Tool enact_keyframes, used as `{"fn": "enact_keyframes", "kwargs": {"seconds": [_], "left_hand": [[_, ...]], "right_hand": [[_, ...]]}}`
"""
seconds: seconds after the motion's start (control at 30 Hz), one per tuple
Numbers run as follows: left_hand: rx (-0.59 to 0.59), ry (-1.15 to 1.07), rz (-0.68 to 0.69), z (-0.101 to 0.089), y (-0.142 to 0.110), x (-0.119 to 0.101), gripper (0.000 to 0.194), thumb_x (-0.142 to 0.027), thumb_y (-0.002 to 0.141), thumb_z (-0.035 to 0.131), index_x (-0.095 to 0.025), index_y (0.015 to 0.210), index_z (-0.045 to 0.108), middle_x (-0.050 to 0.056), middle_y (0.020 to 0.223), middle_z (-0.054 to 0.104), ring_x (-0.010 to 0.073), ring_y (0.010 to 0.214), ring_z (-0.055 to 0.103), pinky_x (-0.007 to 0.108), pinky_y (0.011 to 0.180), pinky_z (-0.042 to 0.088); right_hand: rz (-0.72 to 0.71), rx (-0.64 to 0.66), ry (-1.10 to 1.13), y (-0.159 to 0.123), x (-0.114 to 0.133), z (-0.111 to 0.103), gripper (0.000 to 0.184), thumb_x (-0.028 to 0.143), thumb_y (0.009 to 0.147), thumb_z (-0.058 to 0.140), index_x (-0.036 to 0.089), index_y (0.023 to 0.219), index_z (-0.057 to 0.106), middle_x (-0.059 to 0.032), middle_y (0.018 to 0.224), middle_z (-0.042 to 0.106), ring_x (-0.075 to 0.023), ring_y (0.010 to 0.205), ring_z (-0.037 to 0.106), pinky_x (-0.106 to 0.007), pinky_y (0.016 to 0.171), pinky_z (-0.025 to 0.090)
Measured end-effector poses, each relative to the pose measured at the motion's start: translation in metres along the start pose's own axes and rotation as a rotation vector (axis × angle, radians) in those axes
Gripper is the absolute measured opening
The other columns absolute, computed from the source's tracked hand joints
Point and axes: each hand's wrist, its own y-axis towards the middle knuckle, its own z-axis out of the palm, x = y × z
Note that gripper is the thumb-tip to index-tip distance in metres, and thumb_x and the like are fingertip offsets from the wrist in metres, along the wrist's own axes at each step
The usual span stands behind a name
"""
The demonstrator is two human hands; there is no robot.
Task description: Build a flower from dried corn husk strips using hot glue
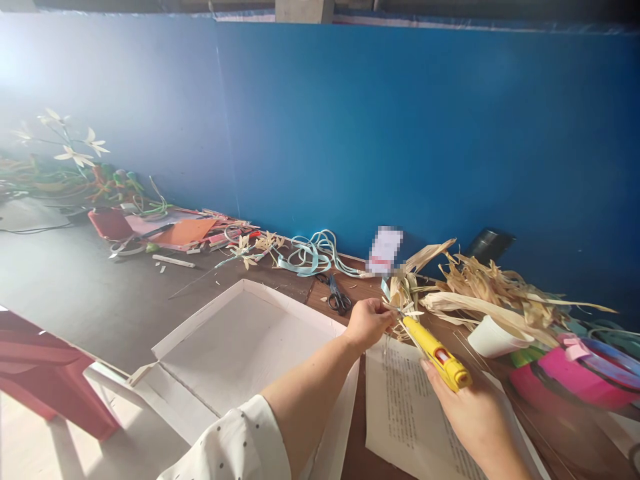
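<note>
My right hand (pixel 473 407) is closed around a yellow hot glue gun (pixel 435 350), its nozzle pointing up and left. Close to that nozzle, my left hand (pixel 369 323) is closed in a pinch on a small pale corn husk piece with petal-like tips (pixel 414 313); the fingertips partly hide it. Dry corn husks (pixel 493 283) lie in a loose heap just beyond both hands. Below the glue gun is a printed sheet of paper (pixel 400 407). Black-handled scissors (pixel 339 300) rest on the table left of my left hand.
A shallow white box lid (pixel 240 291) sits under my left forearm. Light-blue cord (pixel 313 253) and small husk flowers (pixel 245 250) lie along the blue wall. On the right stand a white cup (pixel 500 337) and a pink container (pixel 555 380). A red stool (pixel 55 373) is at lower left.
</note>
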Motion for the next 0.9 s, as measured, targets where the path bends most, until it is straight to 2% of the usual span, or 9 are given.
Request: {"fn": "enact_keyframes", "kwargs": {"seconds": [0.17,0.27,0.47,0.67,0.77,0.9], "left_hand": [[-0.009,-0.065,-0.05,0.0008,-0.001,-0.0053,0.013,-0.02,0.071,0.061,-0.011,0.063,0.058,-0.002,0.054,0.053,0.0048,0.045,0.046,0.018,0.049,0.04],[-0.028,-0.078,-0.078,0.0006,-0.001,-0.0067,0.012,-0.019,0.071,0.062,-0.01,0.064,0.059,-0.001,0.054,0.054,0.0046,0.045,0.046,0.018,0.048,0.039],[-0.039,-0.079,-0.085,0.0005,-0.002,-0.0094,0.011,-0.018,0.071,0.063,-0.01,0.064,0.059,-0.002,0.052,0.053,0.0046,0.045,0.046,0.017,0.049,0.04],[-0.012,-0.086,-0.06,0.0005,0.0005,-0.003,0.013,-0.019,0.071,0.063,-0.011,0.063,0.058,-0.001,0.055,0.055,0.0046,0.046,0.047,0.018,0.051,0.041],[-0.015,-0.069,-0.067,0.0003,0.0014,-0.0008,0.013,-0.02,0.071,0.063,-0.011,0.063,0.058,-0.001,0.054,0.055,0.0049,0.046,0.048,0.018,0.051,0.042],[-0.043,-0.053,-0.071,0.0003,0.0001,-0.0038,0.014,-0.022,0.07,0.066,-0.011,0.064,0.058,-0.002,0.053,0.055,0.005,0.046,0.048,0.017,0.049,0.041]], "right_hand": [[-0.018,0.027,0.008,-0.0011,-0.001,-0.0032,0.05,0.037,0.094,0.031,0.02,0.069,0.071,-0.0049,0.049,0.055,-0.0124,0.037,0.041,-0.027,0.043,0.031],[0.031,0.018,0.057,-0.0013,-0.0005,-0.0051,0.047,0.04,0.092,0.037,0.02,0.064,0.07,-0.0061,0.053,0.058,-0.012,0.039,0.043,-0.027,0.044,0.033],[0.017,0.027,0.042,-0.0018,0.0009,-0.0046,0.045,0.039,0.091,0.039,0.019,0.067,0.071,-0.0066,0.053,0.059,-0.0128,0.04,0.046,-0.025,0.044,0.036],[-0.241,-0.021,-0.132,0.0023,-0.0019,-0.0025,0.047,0.029,0.094,0.034,0.02,0.07,0.073,-0.0039,0.049,0.058,-0.0116,0.037,0.045,-0.025,0.04,0.032],[-0.254,-0.03,-0.152,0.0035,-0.002,-0.0022,0.045,0.027,0.093,0.036,0.019,0.068,0.072,-0.0031,0.048,0.056,-0.0107,0.036,0.043,-0.025,0.04,0.032],[-0.252,-0.081,-0.072,0.0064,0.0011,-0.0099,0.04,0.024,0.092,0.04,0.018,0.072,0.073,-0.005,0.056,0.061,-0.0112,0.041,0.048,-0.025,0.046,0.036]]}}
